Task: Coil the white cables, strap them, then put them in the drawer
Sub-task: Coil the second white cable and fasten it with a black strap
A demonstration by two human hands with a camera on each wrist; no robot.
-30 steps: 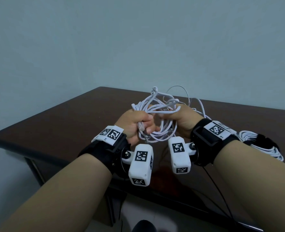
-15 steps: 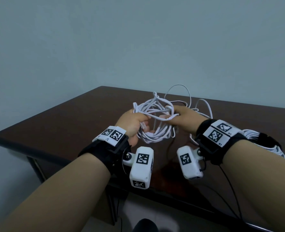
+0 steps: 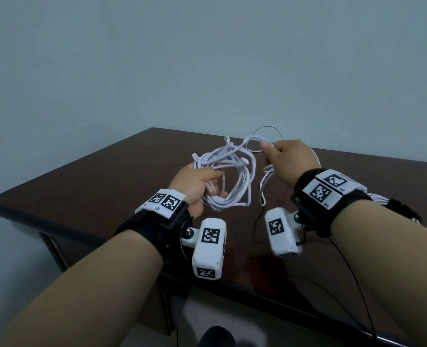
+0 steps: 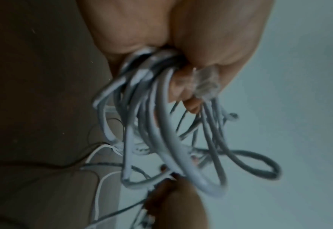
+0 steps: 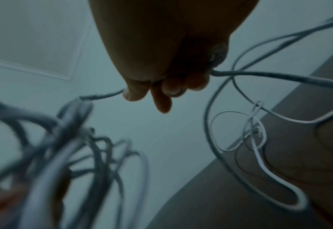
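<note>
Above the table (image 3: 82, 186), the left hand (image 3: 195, 182) is gripping the cable coil (image 3: 228, 181) while the right hand (image 3: 286, 159) is pinching a loose strand — best fed round evenly. A strapped bundle (image 3: 392, 204) is lying behind the right wrist.

Left wrist: fingers (image 4: 189, 102) are clamping the loops.

Right wrist: slack tangling over the table — a snag risk.

A dark brown wooden tabletop (image 3: 112, 181) with a rounded corner stands against a plain pale blue-grey wall (image 3: 207, 58). Below its near edge shows a light floor (image 3: 207, 311).
</note>
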